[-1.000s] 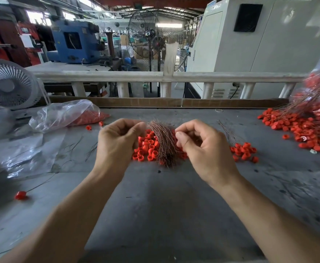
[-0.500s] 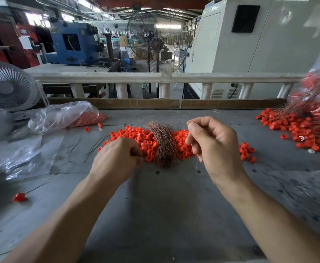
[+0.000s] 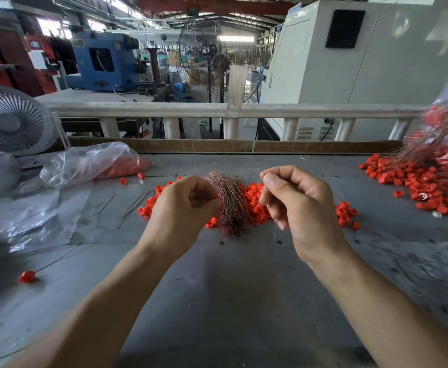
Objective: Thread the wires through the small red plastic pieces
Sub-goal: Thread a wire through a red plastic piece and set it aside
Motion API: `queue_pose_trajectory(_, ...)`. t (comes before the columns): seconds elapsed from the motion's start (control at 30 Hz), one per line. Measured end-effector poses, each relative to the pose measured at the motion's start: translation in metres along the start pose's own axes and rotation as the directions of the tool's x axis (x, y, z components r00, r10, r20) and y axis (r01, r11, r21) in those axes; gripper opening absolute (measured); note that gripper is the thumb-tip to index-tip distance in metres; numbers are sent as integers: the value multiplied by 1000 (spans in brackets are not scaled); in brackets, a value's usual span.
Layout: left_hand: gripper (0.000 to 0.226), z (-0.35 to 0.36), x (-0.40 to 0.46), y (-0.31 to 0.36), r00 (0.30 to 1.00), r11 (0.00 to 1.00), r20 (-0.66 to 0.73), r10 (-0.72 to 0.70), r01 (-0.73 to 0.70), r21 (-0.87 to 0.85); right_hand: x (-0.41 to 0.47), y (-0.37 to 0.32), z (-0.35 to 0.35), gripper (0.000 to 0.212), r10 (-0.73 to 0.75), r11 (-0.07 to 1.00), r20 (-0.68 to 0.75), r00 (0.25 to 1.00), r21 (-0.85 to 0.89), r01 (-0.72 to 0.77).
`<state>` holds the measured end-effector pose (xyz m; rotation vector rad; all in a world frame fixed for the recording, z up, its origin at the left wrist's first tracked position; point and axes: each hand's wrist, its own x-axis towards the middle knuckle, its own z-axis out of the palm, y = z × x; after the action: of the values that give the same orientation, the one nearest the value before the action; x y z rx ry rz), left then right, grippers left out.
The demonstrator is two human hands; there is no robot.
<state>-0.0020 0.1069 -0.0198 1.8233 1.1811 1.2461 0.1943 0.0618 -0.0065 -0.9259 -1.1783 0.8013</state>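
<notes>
Plastic bag (image 3: 90,162) beside desk fan (image 3: 11,120)

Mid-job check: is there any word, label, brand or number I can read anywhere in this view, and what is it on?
No text here can be read.
Paper sheet on the red machine at far left: print too blurred to read.
Small yellow sticker on the blue machine: too small to read.
Red plastic pieces by the wire bundle: no marking can be made out.
White cabinet: no lettering can be made out.
</notes>
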Motion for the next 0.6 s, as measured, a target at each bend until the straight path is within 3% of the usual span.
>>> queue_pose_trajectory(0.1,26,4,-2,6,998,946,36,-58,66,-318,-1,-3,1,14,-1,1000,30,1000,23,0)
queue_pose_trajectory(0.27,26,5,-3,11,986,812,108,-124,163,-561,-1,-9,2,14,40,990,71,997,133,-49)
queue_pose_trajectory(0.37,28,3,-3,13,981,745,146,-127,192,-639,-1,-9,2,11,78,990,92,993,109,-88)
queue_pose_trajectory(0.6,26,4,-5,20,983,708,154,-99,178,-684,-5,-4,7,10,127,992,155,980,-10,-127)
